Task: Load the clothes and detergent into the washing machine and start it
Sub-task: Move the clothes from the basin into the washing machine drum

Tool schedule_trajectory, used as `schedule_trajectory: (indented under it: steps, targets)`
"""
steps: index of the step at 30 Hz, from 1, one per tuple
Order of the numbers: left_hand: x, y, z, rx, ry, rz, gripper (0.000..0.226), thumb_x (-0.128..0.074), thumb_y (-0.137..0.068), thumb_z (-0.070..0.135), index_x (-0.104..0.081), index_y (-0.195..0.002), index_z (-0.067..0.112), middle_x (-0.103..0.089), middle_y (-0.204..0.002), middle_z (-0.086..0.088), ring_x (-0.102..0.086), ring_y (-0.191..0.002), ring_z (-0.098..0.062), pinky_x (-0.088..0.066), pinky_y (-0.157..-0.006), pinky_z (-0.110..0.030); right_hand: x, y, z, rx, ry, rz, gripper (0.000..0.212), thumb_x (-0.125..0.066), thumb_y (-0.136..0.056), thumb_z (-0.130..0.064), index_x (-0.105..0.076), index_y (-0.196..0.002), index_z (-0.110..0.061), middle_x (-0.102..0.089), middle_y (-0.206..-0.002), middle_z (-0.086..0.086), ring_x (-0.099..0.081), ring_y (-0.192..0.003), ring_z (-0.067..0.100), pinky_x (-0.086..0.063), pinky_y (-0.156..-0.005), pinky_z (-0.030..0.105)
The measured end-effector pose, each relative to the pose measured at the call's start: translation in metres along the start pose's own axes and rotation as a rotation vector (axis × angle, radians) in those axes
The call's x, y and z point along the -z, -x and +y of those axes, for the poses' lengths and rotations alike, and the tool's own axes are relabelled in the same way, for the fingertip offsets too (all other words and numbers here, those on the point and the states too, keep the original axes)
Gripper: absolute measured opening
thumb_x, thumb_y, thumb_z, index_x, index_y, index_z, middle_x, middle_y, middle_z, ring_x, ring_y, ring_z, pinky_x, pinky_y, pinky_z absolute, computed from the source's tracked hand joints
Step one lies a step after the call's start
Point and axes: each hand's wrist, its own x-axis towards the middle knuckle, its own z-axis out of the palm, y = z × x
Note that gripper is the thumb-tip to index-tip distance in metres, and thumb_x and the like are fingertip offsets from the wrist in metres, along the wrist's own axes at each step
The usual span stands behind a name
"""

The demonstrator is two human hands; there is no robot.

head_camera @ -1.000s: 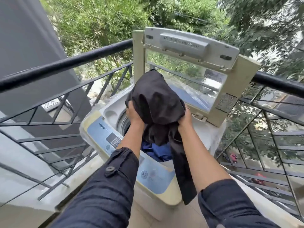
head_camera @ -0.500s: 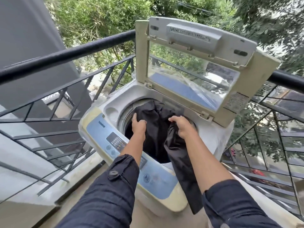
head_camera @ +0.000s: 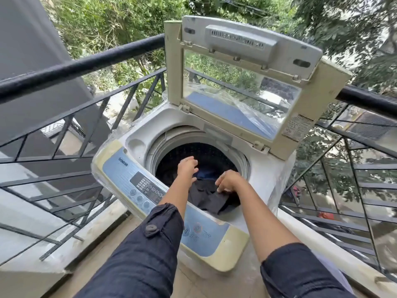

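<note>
- While a railing [head_camera: 75, 65] is running along the left, the washer [head_camera: 268, 168] is standing beside it, its panel [head_camera: 137, 186] facing the person.
- The left hand [head_camera: 187, 168] is hovering over the drum [head_camera: 214, 153], fingers spread and loose, holding nothing.
- A blue cloth [head_camera: 204, 174] is showing deep inside, between the hands.
- The garment [head_camera: 206, 197], black, is lying in the drum, riding up on its near rim.
- The right hand [head_camera: 228, 182] is curling its fingertips down, pinching the garment's edge.
- The lid [head_camera: 247, 82] is standing open at the back.
</note>
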Motion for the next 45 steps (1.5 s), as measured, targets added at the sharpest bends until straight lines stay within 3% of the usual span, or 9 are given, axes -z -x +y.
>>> schedule_trajectory:
  steps: [3, 6, 16, 20, 24, 27, 31, 35, 45]
  targets:
    - [-0.008, 0.001, 0.002, -0.022, 0.096, 0.072, 0.015, -0.044, -0.096, 0.02, -0.056, -0.105, 0.023, -0.057, -0.104, 0.001, -0.055, -0.088, -0.016, -0.04, -0.081, -0.033, 0.009, 0.013, -0.002, 0.199, -0.877, 0.02, 0.045, -0.052, -0.087, 0.012, -0.051, -0.13, -0.001, -0.059, -0.114, 0.016, -0.057, -0.1, 0.024, -0.054, -0.081, 0.026]
    - [-0.016, 0.006, 0.003, -0.079, 0.189, 0.159, 0.021, -0.043, -0.095, 0.024, -0.048, -0.074, 0.026, -0.053, -0.085, 0.004, -0.05, -0.071, -0.012, -0.041, -0.07, -0.031, 0.021, 0.025, -0.007, 0.331, -1.219, 0.103, 0.045, -0.04, -0.093, 0.014, -0.041, -0.136, 0.002, -0.05, -0.132, 0.026, -0.054, -0.118, 0.037, -0.049, -0.075, 0.018]
    - [-0.069, 0.038, -0.011, -0.196, 0.214, 0.222, 0.008, -0.047, -0.093, 0.025, -0.055, -0.093, 0.022, -0.061, -0.094, 0.002, -0.055, -0.07, -0.009, -0.044, -0.086, -0.035, 0.031, 0.056, 0.046, 0.222, -1.23, 0.211, 0.032, -0.047, -0.094, 0.001, -0.051, -0.126, 0.003, -0.061, -0.117, 0.023, -0.061, -0.108, 0.033, -0.048, -0.074, 0.019]
    - [-0.109, 0.065, -0.029, -0.216, 0.216, 0.16, 0.013, -0.046, -0.094, 0.022, -0.056, -0.102, 0.021, -0.063, -0.088, 0.003, -0.058, -0.07, -0.01, -0.043, -0.061, -0.026, 0.039, 0.071, 0.088, 0.175, -1.28, 0.21, 0.033, -0.045, -0.095, 0.002, -0.049, -0.127, 0.007, -0.062, -0.092, 0.013, -0.063, -0.065, 0.014, -0.049, -0.06, 0.015]
    - [-0.154, 0.092, -0.051, -0.191, 0.188, 0.125, 0.022, -0.047, -0.09, 0.017, -0.057, -0.071, 0.018, -0.061, -0.075, -0.001, -0.055, -0.06, -0.012, -0.037, -0.054, -0.024, 0.047, 0.093, 0.139, 0.146, -1.325, 0.208, 0.019, -0.043, -0.095, 0.001, -0.051, -0.111, -0.008, -0.059, -0.094, 0.011, -0.06, -0.055, 0.011, -0.046, -0.047, 0.009]
    - [-0.193, 0.108, -0.078, -0.185, 0.171, 0.088, 0.019, -0.047, -0.09, 0.018, -0.064, -0.095, 0.01, -0.065, -0.088, -0.005, -0.057, -0.06, -0.013, -0.039, -0.048, -0.021, 0.05, 0.107, 0.188, 0.096, -1.367, 0.253, 0.025, -0.044, -0.094, 0.002, -0.053, -0.116, -0.007, -0.057, -0.076, 0.006, -0.058, -0.036, -0.001, -0.045, -0.043, 0.009]
    - [-0.249, 0.125, -0.124, -0.153, 0.144, 0.0, 0.028, -0.039, -0.097, 0.016, -0.055, -0.119, 0.009, -0.061, -0.092, -0.003, -0.055, -0.066, -0.01, -0.039, -0.057, -0.023, 0.049, 0.128, 0.265, 0.053, -1.396, 0.302, 0.032, -0.045, -0.093, 0.004, -0.053, -0.123, 0.003, -0.061, -0.082, 0.013, -0.062, -0.046, 0.008, -0.048, -0.047, 0.01]
    - [-0.301, 0.136, -0.179, -0.094, 0.109, -0.052, 0.017, -0.041, -0.095, 0.016, -0.057, -0.089, 0.017, -0.061, -0.08, 0.0, -0.054, -0.062, -0.011, -0.035, -0.054, -0.023, 0.039, 0.144, 0.342, -0.051, -1.393, 0.349, 0.035, -0.043, -0.093, 0.003, -0.05, -0.127, 0.008, -0.057, -0.126, 0.029, -0.059, -0.061, 0.012, -0.048, -0.053, 0.01]
    - [-0.382, 0.106, -0.308, -0.032, -0.126, -0.16, 0.03, -0.042, -0.095, 0.014, -0.06, -0.116, 0.003, -0.064, -0.097, -0.008, -0.057, -0.072, -0.011, -0.04, -0.055, -0.014, -0.017, 0.12, 0.485, -0.281, -1.497, 0.476, 0.022, -0.049, -0.092, 0.001, -0.058, -0.111, -0.005, -0.058, -0.09, 0.015, -0.056, -0.07, 0.02, -0.046, -0.055, 0.011]
